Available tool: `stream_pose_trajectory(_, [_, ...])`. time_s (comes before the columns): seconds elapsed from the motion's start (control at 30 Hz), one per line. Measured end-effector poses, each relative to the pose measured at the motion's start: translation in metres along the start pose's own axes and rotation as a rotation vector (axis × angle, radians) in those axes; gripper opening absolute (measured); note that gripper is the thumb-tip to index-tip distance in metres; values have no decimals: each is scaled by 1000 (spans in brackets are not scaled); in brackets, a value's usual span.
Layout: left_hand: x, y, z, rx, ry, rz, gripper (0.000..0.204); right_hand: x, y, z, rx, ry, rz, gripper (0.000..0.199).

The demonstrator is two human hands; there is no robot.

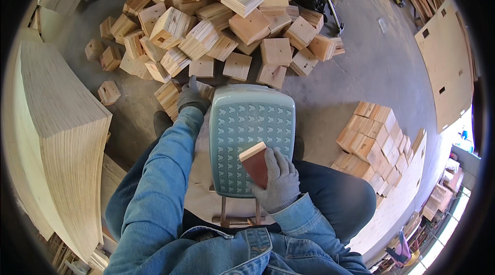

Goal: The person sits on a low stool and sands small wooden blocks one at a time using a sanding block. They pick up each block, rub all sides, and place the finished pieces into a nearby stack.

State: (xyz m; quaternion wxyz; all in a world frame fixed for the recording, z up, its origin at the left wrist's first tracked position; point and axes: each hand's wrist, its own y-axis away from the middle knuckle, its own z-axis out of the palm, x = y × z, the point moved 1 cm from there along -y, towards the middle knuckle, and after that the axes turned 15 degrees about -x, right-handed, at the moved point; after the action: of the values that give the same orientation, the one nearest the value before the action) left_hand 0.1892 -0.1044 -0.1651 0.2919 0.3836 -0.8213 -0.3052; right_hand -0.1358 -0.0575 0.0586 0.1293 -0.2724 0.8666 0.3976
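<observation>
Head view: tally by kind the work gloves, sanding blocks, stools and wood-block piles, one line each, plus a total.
Gray work gloves: 2
Sanding block: 1
Teal stool: 1
Jumbled wood-block pile: 1
Stacked wood-block pile: 1
Total: 6

Wooden blocks (201, 38) obstruct the upper centre. The floor (371, 63) at upper right leaves room to pass.

The stool (251, 130) had a smooth, faintly glossy plastic top with raised motifs. Toward its near edge, a dull, abrasive-looking sheet (256, 168) faced a wooden block (252, 151). Matt cloth covered the right hand (281, 185) and left hand (193, 97). Beyond the far edge, heaped blocks (198, 39) showed bare, matt wood, many layered.
</observation>
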Motion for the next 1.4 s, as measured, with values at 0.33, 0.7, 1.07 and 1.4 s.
stream_pose_trajectory(0.33, [-2, 52, -51, 28, 64, 19, 115, -7, 6, -2, 46, 10, 37, 103])
stream_pose_trajectory(0.7, [-18, 177, -101, 327, 392, 307, 111, 2, 17, -7, 55, -98, 192, 108])
stream_pose_trajectory(1.07, [51, 290, -36, 202, 183, 419, 103, 37, 50, -25, 321, -411, 154, 103])
stream_pose_trajectory(1.4, [88, 299, -23, -3, 32, 566, 131, 52, 46, -21, 376, -406, 147, 100])
